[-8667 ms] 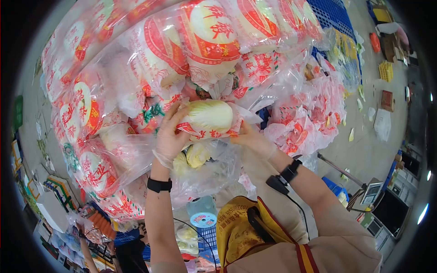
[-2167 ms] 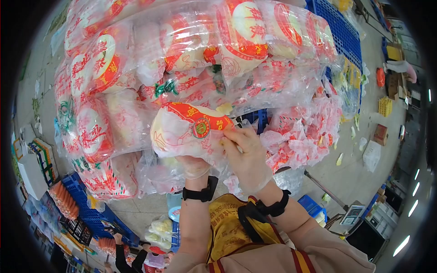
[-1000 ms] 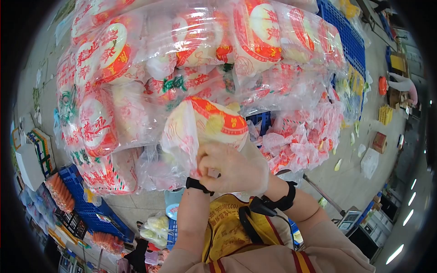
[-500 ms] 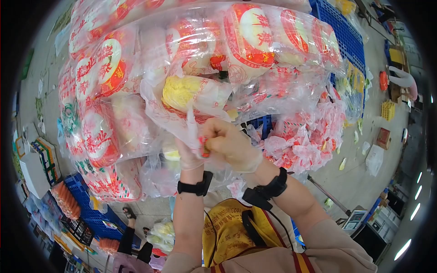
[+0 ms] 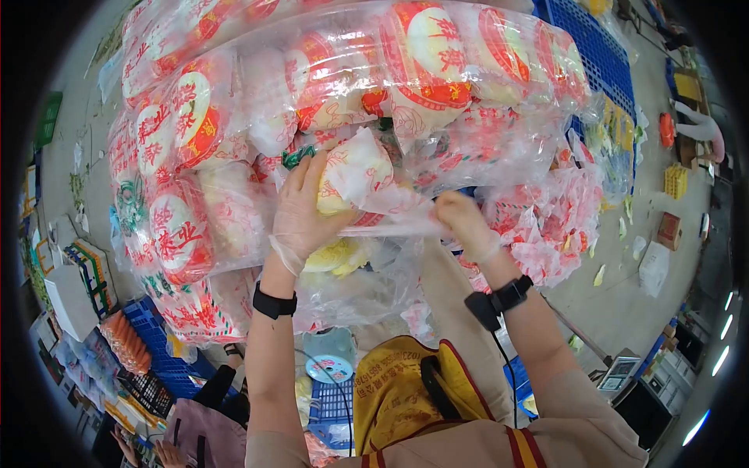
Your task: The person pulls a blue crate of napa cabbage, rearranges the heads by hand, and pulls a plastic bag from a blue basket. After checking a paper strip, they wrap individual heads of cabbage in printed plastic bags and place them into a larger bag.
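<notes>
My left hand (image 5: 306,209), in a thin clear glove, is wrapped round the left side of a pale napa cabbage (image 5: 357,173). A white printed plastic bag covers much of this cabbage. Off to the right, my gloved right hand (image 5: 468,222) is closed in a fist on the gathered end of the plastic bag (image 5: 402,218), which is stretched tight between both hands. Just below my left hand, another yellow cabbage (image 5: 337,257) shows partly through clear plastic. My right fingertips are partly hidden.
Large clear sacks of wrapped cabbages (image 5: 425,58) are piled in front. Crumpled red-and-white bags (image 5: 546,218) lie at right. Blue crates (image 5: 597,54) stand behind, and a blue stool (image 5: 331,363) is below. Another person's pink clothing (image 5: 207,433) shows at lower left.
My hands, close together before, have moved apart; the right has pulled the plastic out to the right. The cabbage has turned and is now more covered, with my left hand gripping its side.
</notes>
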Motion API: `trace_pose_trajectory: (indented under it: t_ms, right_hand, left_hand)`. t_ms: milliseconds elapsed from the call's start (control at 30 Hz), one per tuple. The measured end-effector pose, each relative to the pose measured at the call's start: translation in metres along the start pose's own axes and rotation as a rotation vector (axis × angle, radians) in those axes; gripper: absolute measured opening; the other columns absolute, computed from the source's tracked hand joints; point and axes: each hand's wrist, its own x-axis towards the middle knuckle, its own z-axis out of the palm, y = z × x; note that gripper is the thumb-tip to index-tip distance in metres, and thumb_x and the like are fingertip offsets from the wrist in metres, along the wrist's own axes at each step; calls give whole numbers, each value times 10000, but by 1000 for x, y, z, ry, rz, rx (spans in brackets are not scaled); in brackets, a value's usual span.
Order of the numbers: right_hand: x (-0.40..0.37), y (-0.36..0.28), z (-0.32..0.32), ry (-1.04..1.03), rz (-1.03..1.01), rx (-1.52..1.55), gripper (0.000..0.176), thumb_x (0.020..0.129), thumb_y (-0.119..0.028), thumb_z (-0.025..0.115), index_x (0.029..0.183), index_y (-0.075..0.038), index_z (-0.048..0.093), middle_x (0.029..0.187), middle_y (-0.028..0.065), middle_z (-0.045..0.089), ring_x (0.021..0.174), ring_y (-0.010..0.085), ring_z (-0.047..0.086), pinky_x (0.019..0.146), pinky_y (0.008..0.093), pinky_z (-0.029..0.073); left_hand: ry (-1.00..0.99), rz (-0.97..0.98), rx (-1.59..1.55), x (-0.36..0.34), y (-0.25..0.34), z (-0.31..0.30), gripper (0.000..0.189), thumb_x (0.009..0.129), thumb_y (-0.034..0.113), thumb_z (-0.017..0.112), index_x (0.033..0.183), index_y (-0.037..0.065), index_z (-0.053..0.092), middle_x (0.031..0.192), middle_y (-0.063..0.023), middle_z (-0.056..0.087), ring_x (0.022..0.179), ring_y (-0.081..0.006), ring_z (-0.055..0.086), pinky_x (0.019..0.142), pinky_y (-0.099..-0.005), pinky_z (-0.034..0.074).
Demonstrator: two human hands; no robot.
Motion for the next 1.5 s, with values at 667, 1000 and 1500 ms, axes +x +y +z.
trace_pose_trajectory:
  t_ms: [667, 1000, 1500]
  right_hand:
    - [25, 36, -29, 634, 34, -626, 302, 758, -74, 608, 1059, -57, 616, 1093, 156, 571, 1014, 314, 536, 866, 412, 428]
    - [64, -65, 72, -19, -464, -782, 983, 508, -277, 804, 1381, -151, 370, 1306, 218, 417, 1178, 432, 416, 1002, 454, 361]
    - [-52, -20, 1, -282, 210, 1098, 978, 656, -504, 778, 1401, -64, 325, 1397, 66, 416, 1278, 198, 398, 1059, 355, 329]
  left_hand:
    - [-95, -55, -98, -20, -36, 2, 869, 564, 230, 832, 1305, 40, 420, 1227, -179, 515, 1159, -331, 482, 986, -409, 396]
    - [-36, -82, -224, -13, -26, -1, 855, 586, 248, 832, 1308, 29, 429, 1262, -198, 495, 1192, -339, 464, 1007, -396, 378]
    - [-273, -277, -833, -21, 2, -16, 504, 768, -10, 567, 1267, 38, 517, 1128, -49, 559, 1023, -132, 520, 911, -259, 408]
